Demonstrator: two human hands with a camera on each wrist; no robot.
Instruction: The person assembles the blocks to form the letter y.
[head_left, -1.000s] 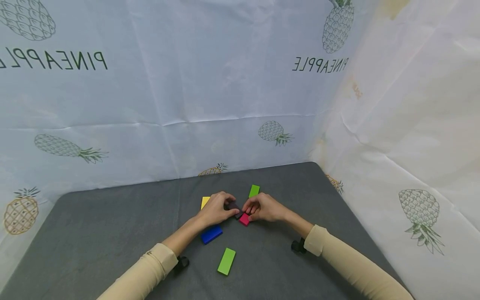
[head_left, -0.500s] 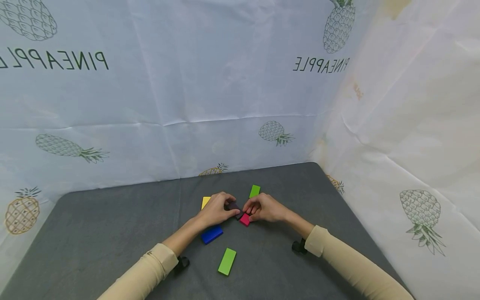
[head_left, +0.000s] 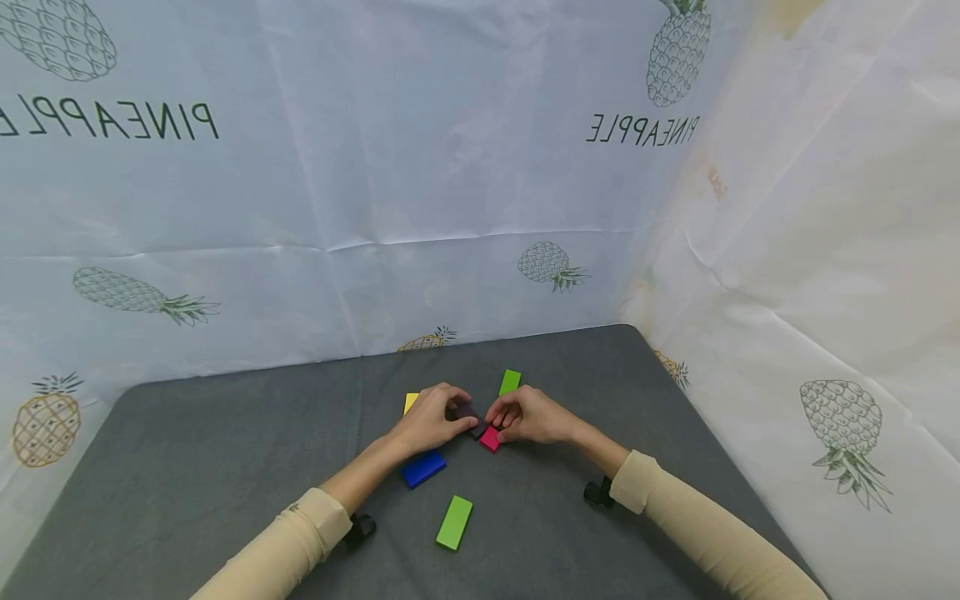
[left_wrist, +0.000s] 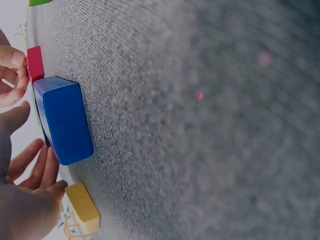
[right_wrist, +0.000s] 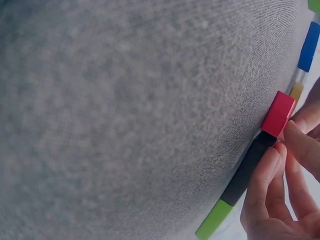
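Note:
My left hand (head_left: 429,419) grips a dark block (head_left: 467,412) between thumb and fingers, near the middle of the table. Just to its right, my right hand (head_left: 534,417) pinches a small red block (head_left: 490,439), the thumb at its near side. The near end of the dark block meets the red one in the head view. In the right wrist view a long black block (right_wrist: 247,170) runs on from the red block, and fingertips of the right hand overlap its edge. The fingers partly cover both pieces.
A yellow block (head_left: 410,402) lies behind the left hand, and a blue block (head_left: 424,468) in front of the left wrist. One green block (head_left: 454,523) is nearer the body, another (head_left: 510,382) beyond the right hand. A pineapple-print cloth (head_left: 420,192) hangs behind the grey table (head_left: 247,450).

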